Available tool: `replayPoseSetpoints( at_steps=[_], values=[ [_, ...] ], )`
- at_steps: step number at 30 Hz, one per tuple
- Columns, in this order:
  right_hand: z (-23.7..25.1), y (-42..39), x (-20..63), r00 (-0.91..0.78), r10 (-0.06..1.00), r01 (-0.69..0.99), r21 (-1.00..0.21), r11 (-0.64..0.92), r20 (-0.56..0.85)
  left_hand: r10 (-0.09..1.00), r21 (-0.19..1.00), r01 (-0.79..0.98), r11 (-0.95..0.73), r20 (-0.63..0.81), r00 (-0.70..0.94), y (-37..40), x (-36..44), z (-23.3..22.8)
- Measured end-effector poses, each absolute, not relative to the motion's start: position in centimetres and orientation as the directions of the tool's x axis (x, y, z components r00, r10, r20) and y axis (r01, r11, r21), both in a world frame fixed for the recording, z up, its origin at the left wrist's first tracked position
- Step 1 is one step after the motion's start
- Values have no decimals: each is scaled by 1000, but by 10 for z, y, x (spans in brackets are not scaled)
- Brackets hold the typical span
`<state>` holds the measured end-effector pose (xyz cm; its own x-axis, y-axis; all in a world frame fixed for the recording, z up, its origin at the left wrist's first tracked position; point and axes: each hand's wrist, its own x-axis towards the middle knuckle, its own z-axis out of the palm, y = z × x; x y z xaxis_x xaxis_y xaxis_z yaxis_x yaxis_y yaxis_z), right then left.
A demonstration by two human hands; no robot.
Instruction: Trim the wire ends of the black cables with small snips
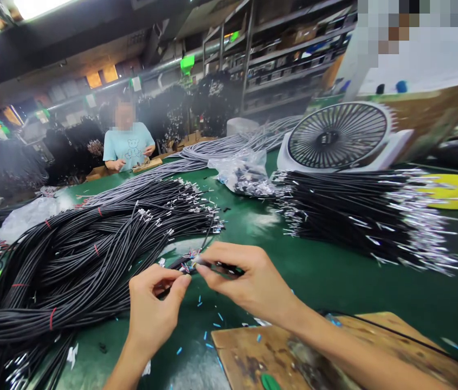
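In the head view, the left hand point(153, 306) and the right hand point(245, 279) meet low in the middle, just above the green tabletop point(334, 281). Between them they hold a black cable end point(190, 264) with short coloured wires showing at its tip. The left hand's grip is closed, thumb and forefinger pinching the wire tips. The right hand's grip is closed too, fingers wrapped along the black sheath just right of the tip.

To the left of the hands lies a large heap of black cables point(90, 254), tied here and there with red bands, its stripped ends pointing right. To the far right, a second stack of black cables point(359, 216) lies with silvery ends fanned out. A white desk fan point(338, 135) stands behind that stack, and a clear plastic bag point(243, 173) of small parts sits just left of it. Near the right forearm lies a worn wooden board point(334, 357), with blue insulation scraps point(212, 325) scattered beside it. Far left, another person in a light-blue shirt point(127, 146) sits at the tabletop.
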<state>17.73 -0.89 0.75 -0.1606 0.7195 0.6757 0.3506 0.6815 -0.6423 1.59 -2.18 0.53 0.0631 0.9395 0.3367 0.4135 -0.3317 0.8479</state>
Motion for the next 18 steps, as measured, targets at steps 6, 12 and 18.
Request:
replayPoseSetpoints(
  at_steps=[6,12,18],
  values=[
    [9,-8,177,-178,777,302,-718,627,604,913,808,427,-405,377,153,-20,12,4],
    [15,-6,175,-302,866,145,-878,456,399,858,749,423,-510,414,302,-16,7,-1],
    [16,-3,176,-434,853,-77,-956,285,289,863,757,421,-500,394,316,-17,5,1]
  ],
)
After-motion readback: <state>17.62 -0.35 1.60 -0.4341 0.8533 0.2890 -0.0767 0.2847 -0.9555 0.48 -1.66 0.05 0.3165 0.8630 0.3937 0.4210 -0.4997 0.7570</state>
